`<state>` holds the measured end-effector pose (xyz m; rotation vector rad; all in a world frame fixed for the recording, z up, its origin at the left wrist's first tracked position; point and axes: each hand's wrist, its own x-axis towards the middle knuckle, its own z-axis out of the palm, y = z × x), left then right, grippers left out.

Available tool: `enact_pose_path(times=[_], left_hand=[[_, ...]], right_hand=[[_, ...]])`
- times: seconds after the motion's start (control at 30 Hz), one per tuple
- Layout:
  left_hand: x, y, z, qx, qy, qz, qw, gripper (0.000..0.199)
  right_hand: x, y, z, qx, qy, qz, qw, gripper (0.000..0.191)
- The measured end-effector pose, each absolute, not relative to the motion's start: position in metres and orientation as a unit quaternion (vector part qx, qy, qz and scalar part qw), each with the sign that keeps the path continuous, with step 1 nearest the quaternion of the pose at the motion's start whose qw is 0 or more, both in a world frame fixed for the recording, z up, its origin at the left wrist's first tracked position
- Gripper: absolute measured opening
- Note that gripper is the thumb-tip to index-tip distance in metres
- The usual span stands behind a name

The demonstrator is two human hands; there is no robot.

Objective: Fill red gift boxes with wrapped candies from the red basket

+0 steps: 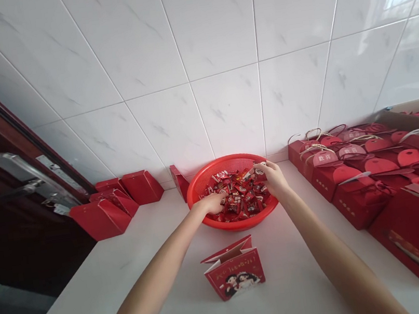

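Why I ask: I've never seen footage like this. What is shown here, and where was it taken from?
There is no robot: these are a person's bare hands, in one picture from a camera worn on the head, looking forward and down. On the white counter sits a red basket of small wrapped packets. The left hand reaches among them; its grip is unclear. The right hand seems to pinch one. An open red box stands in front, with more red boxes on both sides.
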<state>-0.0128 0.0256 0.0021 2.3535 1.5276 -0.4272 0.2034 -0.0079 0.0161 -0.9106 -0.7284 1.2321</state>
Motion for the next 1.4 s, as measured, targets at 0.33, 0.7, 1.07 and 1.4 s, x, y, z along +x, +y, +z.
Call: enact_pose_path(times=[0.33, 0.7, 1.07, 1.4], left_hand=[[-0.009, 0.027, 0.003, 0.811, 0.542, -0.15, 0.16, 0.059], [-0.013, 0.026, 0.003, 0.825, 0.537, -0.032, 0.173, 0.013], [-0.013, 0.026, 0.011, 0.792, 0.483, 0.278, 0.249, 0.036], [0.019, 0.019, 0.025, 0.777, 0.378, 0.329, 0.381, 0.04]], right_hand=[[0.203, -0.008, 0.016, -0.404, -0.322, 0.541, 0.664, 0.023], [0.205, -0.006, 0.016, -0.403, -0.309, 0.541, 0.671, 0.009], [0.203, -0.005, 0.012, -0.389, -0.339, 0.586, 0.625, 0.011], [0.205, -0.008, 0.015, -0.335, -0.362, 0.644, 0.585, 0.02]])
